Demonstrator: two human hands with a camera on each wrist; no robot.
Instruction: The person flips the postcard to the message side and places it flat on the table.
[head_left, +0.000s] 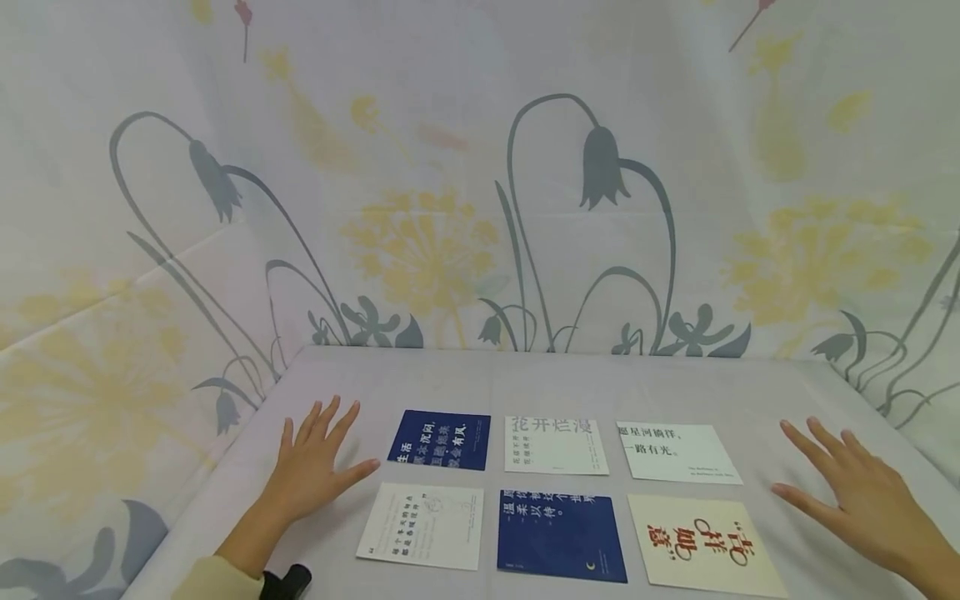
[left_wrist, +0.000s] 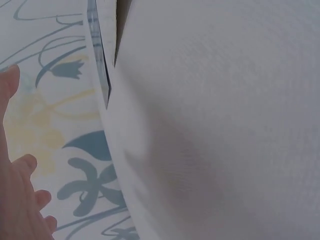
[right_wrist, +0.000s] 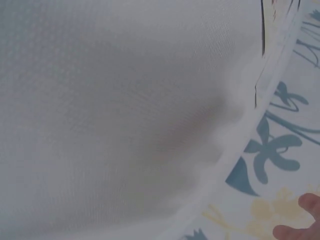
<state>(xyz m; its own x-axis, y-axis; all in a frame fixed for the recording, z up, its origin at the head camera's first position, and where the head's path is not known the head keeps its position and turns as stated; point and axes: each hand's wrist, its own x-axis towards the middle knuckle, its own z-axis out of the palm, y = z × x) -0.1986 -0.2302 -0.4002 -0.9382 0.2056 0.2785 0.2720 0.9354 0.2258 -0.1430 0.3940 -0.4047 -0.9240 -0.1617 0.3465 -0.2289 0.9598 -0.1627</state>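
Observation:
Six cards would be several: they lie flat in two rows between my hands. In the far row are a dark blue card (head_left: pixel 441 440), a white card with grey lettering (head_left: pixel 555 446) and a white card with dark lettering (head_left: pixel 678 452). Nearer me lie a white card with a line drawing (head_left: pixel 422 527), a blue card with a small moon (head_left: pixel 561 536) and a cream card with red-brown lettering (head_left: pixel 707 544). My left hand (head_left: pixel 315 467), fingers spread, is left of the cards and holds nothing. To their right, my right hand (head_left: pixel 862 500) is likewise spread and holds nothing.
A white-covered table (head_left: pixel 495 379) bears the cards. Behind it and along its sides hangs a pale cloth (head_left: pixel 465 167) printed with grey bellflowers and yellow blooms. A black strap piece (head_left: pixel 288 581) sits at my left wrist.

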